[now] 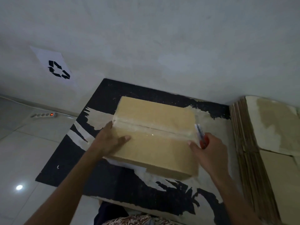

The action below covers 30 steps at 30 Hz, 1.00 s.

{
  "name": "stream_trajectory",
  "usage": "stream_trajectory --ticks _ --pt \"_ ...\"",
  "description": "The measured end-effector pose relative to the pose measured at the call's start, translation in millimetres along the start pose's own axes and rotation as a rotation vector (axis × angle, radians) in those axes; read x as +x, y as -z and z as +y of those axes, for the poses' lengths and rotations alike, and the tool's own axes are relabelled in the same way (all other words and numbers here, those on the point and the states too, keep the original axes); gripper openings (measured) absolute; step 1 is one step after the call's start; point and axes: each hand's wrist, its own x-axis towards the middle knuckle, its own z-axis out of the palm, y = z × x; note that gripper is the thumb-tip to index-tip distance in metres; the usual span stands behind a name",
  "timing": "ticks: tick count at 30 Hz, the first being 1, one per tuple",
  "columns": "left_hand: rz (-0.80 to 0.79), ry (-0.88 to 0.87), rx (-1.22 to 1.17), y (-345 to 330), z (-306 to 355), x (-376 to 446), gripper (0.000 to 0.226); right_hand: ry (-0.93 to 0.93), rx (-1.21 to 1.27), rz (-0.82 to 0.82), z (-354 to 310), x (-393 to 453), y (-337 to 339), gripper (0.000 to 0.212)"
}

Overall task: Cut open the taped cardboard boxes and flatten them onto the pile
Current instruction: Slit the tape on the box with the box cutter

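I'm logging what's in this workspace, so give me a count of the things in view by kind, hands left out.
Taped cardboard box: 1
Utility knife: 1
Pile of flattened cardboard: 1
Black mat: 1
Power strip: 1
Recycling sign: 1
Total: 6

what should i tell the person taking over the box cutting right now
Left hand rests open on the cardboard box, steadying it. Right hand grips the red cutter, blade at the right end of the tape seam. Box sits on the black mat; flattened pile is to the right. Left: finish the seam, flatten, stack.
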Motion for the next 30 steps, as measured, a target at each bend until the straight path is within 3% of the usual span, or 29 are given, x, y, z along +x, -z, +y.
stream_trajectory --ticks 3,5,7,8,10,12,15,17,20,23,25,27,30 --pt "-0.025 -0.047 0.111 20.2 7.6 19.1 0.098 -0.128 0.079 -0.146 8.8 8.8 1.3 0.067" --pt "0.214 0.036 0.231 20.7 9.5 26.1 0.109 -0.159 0.207 -0.201 9.6 -4.5 -9.1 0.079" --pt "0.481 0.096 0.255 7.1 10.3 22.5 0.106 -0.147 0.264 -0.147 7.8 -18.9 -23.7 0.089" --pt "0.538 0.115 0.197 -5.0 11.2 16.7 0.102 -0.145 0.304 -0.125 3.7 -25.8 -30.1 0.092" --pt "0.466 0.172 -0.014 -34.5 13.7 2.4 0.101 -0.125 0.370 -0.112 -4.6 -34.7 -38.7 0.098" --pt "0.328 0.203 -0.152 -54.4 13.9 -9.0 0.117 -0.086 0.368 -0.112 -10.9 -38.9 -40.0 0.095" --pt "0.244 0.051 -0.095 -44.9 8.7 -1.3 0.132 -0.009 0.323 -0.133 -10.2 -42.2 -36.1 0.065" --pt "0.236 -0.061 -0.090 -30.3 7.0 11.1 0.121 -0.022 0.344 -0.212 -7.4 -47.9 -36.4 0.059" --pt "0.365 -0.092 -0.177 -19.5 13.7 21.8 0.094 0.033 0.343 -0.422 -10.6 -62.1 -40.5 0.076" --pt "0.497 -0.115 0.032 -16.1 22.0 29.1 0.060 0.114 0.298 -0.519 -13.3 -65.2 -41.3 0.079" --pt "0.375 -0.166 0.252 -11.8 23.6 28.5 0.059 0.187 0.285 -0.473 -10.4 -61.1 -38.3 0.056" --pt "0.147 -0.224 0.553 -6.9 19.8 21.0 0.083 0.263 0.206 -0.460 -8.0 -57.5 -33.4 0.032" --pt "-0.146 -0.388 0.791 -14.3 10.5 -2.6 0.116 0.418 -0.001 -0.460 -1.8 -53.5 -34.8 0.028"
